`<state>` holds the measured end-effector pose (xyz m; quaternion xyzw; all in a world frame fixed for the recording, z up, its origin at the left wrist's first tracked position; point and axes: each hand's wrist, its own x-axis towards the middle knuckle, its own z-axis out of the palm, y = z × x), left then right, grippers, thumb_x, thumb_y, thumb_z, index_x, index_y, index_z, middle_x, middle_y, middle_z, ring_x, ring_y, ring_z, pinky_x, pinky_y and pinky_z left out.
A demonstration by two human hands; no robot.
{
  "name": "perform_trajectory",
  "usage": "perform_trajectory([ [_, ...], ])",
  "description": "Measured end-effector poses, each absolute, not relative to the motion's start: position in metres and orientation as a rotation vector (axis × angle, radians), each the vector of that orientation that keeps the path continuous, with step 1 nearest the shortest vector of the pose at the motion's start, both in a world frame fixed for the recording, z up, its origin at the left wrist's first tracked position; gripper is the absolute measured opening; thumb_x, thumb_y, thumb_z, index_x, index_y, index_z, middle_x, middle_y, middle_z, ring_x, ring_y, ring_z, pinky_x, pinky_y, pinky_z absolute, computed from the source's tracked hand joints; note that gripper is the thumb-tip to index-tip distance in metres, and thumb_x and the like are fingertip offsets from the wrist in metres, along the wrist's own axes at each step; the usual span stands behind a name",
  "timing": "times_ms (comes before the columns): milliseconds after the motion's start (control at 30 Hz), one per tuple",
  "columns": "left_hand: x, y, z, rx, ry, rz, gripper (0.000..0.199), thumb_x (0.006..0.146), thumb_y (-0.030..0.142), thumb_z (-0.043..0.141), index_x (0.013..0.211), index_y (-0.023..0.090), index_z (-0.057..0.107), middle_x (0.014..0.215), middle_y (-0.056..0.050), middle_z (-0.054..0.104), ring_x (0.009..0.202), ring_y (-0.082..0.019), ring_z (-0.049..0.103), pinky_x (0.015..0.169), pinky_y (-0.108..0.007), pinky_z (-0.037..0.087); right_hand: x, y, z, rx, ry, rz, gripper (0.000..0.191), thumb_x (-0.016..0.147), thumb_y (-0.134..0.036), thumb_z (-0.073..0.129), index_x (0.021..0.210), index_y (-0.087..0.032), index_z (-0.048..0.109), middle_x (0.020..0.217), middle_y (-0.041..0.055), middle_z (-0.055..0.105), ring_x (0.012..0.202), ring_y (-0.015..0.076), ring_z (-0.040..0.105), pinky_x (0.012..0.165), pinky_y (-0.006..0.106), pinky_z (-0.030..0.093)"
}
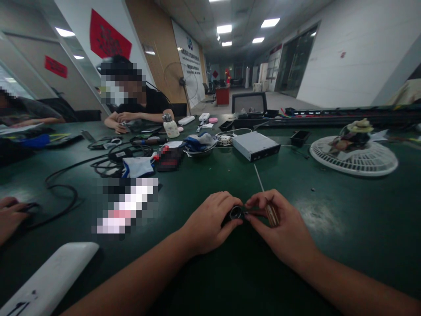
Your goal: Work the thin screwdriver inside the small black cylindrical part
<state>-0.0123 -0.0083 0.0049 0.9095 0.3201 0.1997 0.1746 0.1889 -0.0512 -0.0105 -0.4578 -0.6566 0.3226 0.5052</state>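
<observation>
My left hand (215, 221) is closed around a small dark round part (236, 213) with a shiny ring at its open end. Close against it, my right hand (284, 224) pinches thumb and forefinger together beside the ring; a tiny piece seems to be between the fingertips, too small to name. Tucked in that same hand is a screwdriver (272, 215) with an amber-brown handle, its thin metal shaft pointing away over the table. Both hands are low over the dark green table (210, 184), and fingers hide much of the round part.
Ahead lies a grey disc drive (256, 146). A white fan grille (355, 153) bearing parts is at right. Black cables (115, 153), a cloth-filled bowl (200, 145) and a white bottle (170, 126) stand leftward. Another person's hand (13, 217) is at the left edge; a co-worker (138, 96) sits opposite.
</observation>
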Motion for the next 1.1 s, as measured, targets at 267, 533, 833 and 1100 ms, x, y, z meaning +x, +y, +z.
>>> perform_trajectory([
  [267,-0.014,-0.005,0.000,2.609,0.819,0.589,0.028,0.093,0.027,0.063,0.120,0.020,0.058,0.118,-0.008,0.061,0.107,-0.024,0.056,0.095,-0.042,0.047,0.188,-0.051,-0.011,-1.176,-1.581,0.739,0.027,0.080,-0.011,0.073,0.083,-0.023,0.049,0.087,-0.0014,0.066,0.082,0.0167,0.067,0.076,0.031,0.053],
  [533,-0.015,-0.003,-0.005,2.710,0.688,0.581,0.036,0.093,0.029,0.068,0.125,0.019,0.056,0.120,-0.006,0.066,0.113,-0.022,0.059,0.103,-0.042,0.042,0.188,-0.050,-0.010,-1.268,-1.543,0.815,0.027,0.079,-0.016,0.075,0.082,-0.023,0.049,0.081,-0.0023,0.065,0.073,0.0161,0.064,0.067,0.030,0.050],
  [833,-0.016,-0.004,-0.005,2.770,0.581,0.568,0.039,0.094,0.034,0.066,0.128,0.021,0.054,0.126,-0.006,0.066,0.116,-0.022,0.061,0.101,-0.041,0.044,0.186,-0.054,-0.008,-1.405,-1.724,0.605,0.025,0.076,-0.016,0.074,0.083,-0.023,0.051,0.074,-0.0033,0.058,0.062,0.0147,0.055,0.056,0.029,0.042],
  [1100,-0.014,-0.004,-0.005,2.580,0.881,0.779,0.022,0.088,0.025,0.070,0.105,0.020,0.056,0.105,-0.003,0.064,0.097,-0.019,0.061,0.085,-0.035,0.049,0.190,-0.060,-0.005,-1.070,-1.660,0.811,0.011,0.090,-0.019,0.061,0.099,-0.022,0.055,0.087,0.0013,0.066,0.075,0.0167,0.065,0.064,0.029,0.050],
])
